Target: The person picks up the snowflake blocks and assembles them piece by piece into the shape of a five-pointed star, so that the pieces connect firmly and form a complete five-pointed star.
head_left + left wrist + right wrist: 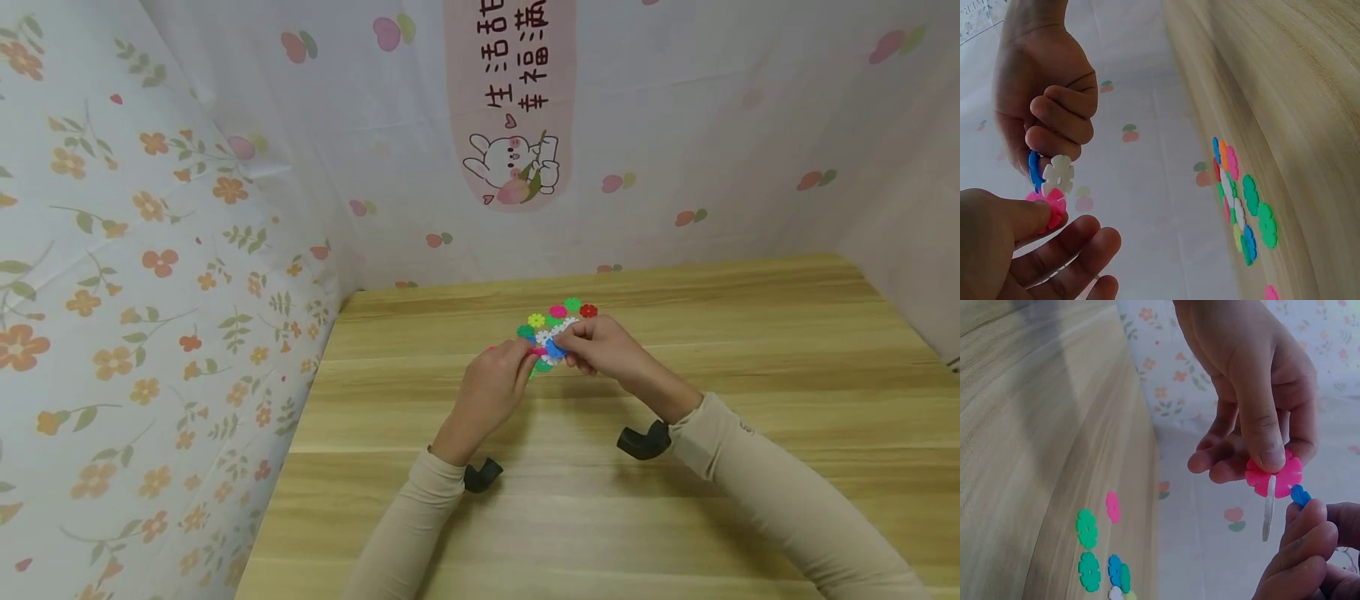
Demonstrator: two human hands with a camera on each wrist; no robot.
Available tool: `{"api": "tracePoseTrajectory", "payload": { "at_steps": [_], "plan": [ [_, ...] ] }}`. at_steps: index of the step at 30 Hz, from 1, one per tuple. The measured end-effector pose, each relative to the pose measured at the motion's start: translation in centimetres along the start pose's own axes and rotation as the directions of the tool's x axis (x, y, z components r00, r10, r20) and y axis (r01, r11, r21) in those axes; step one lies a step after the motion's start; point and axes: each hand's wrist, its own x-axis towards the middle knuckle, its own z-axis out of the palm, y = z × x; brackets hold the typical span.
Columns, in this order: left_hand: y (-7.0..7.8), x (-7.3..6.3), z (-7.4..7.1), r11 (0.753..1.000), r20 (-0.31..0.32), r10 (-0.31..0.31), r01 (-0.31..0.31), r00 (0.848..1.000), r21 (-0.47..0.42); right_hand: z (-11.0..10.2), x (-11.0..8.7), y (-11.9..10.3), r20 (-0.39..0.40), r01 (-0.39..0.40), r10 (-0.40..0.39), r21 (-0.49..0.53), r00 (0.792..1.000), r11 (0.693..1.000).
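Rim to rim, and it all comes down to the angle

So we've got both hands up above the table (750,358). The left hand (491,379) pinches the pink disc (1288,475) between thumb and bent fingers, with its other fingers spread loosely away from it. The right hand (611,346) is curled up tighter and pinches the blue disc (1300,495) at its fingertips.

The white disc (1269,512) sits at pink's rim, right beside the left thumb. From the right wrist we see it nearly edge-on, crosswise to pink, so we'd call it slotted in there.

The bit we'd watch is where blue lies from pink. In the head view it's just off to the right of the left fingertips, on the right hand's side. Pink shows its face to the right wrist camera, while blue looks thin and turned at an angle to it. These things are round, so there's no long axis to line up; we reckon it's all about how blue's flat plane meets pink's rim. The two rims look right up against each other, but we can't tell if they're touching or if blue is in a notch.

Down on the table, well apart from the held ones, we spot a bunch of loose discs (572,304), including a couple of green ones.
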Motion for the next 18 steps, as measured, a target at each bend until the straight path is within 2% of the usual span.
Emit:
{"api": "tracePoseTrajectory", "payload": {
  "at_steps": [8,13,18],
  "plan": [
    [0.56,0.13,-0.43,1.0,0.0,0.018,-0.018,1.0,0.001,0.36,-0.08,-0.1,-0.06,-0.012,0.012,0.004,0.998,1.0],
    [0.56,0.13,-0.49,1.0,0.0,0.016,-0.016,1.0,0.008,0.47,-0.23,-0.14,-0.041,-0.004,0.003,-0.028,0.999,1.0],
    [0.43,0.07,-0.45,1.0,-0.005,0.027,-0.027,1.0,-0.006,0.42,-0.27,0.06,-0.008,0.053,-0.054,-0.109,0.999,0.993]
  ]
}}
